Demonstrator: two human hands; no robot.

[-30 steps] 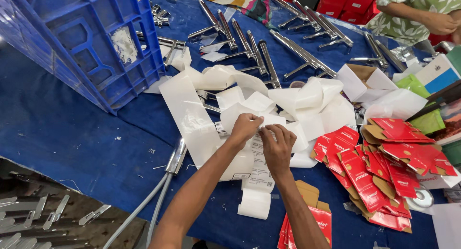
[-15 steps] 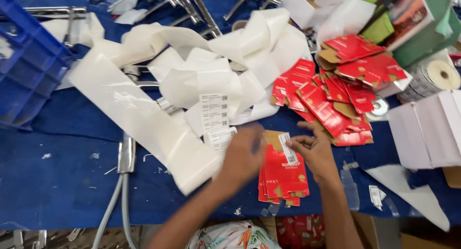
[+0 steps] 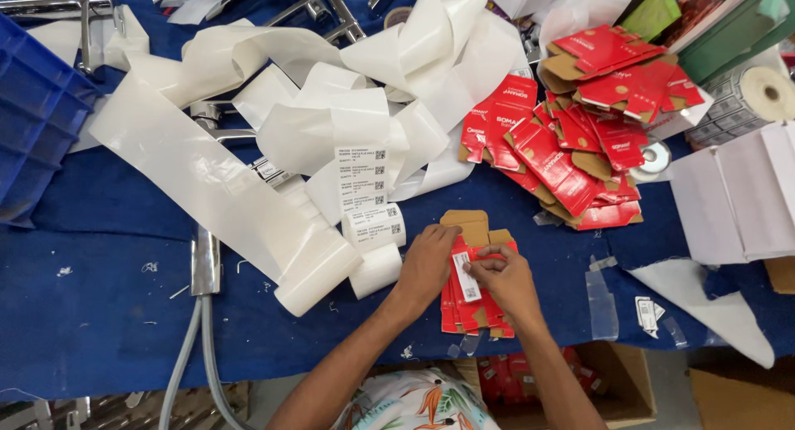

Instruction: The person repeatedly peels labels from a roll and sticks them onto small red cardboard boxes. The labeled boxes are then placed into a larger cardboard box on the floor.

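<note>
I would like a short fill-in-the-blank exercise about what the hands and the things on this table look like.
1. Both hands press a white label onto a flat ____ carton.
2. The left hand and the right hand work over a table covered in ____ cloth.
3. The long curling backing strip left of the hands is ____.
4. The plastic crate at the left edge is ____.

Missing words: red; blue; white; blue
</note>
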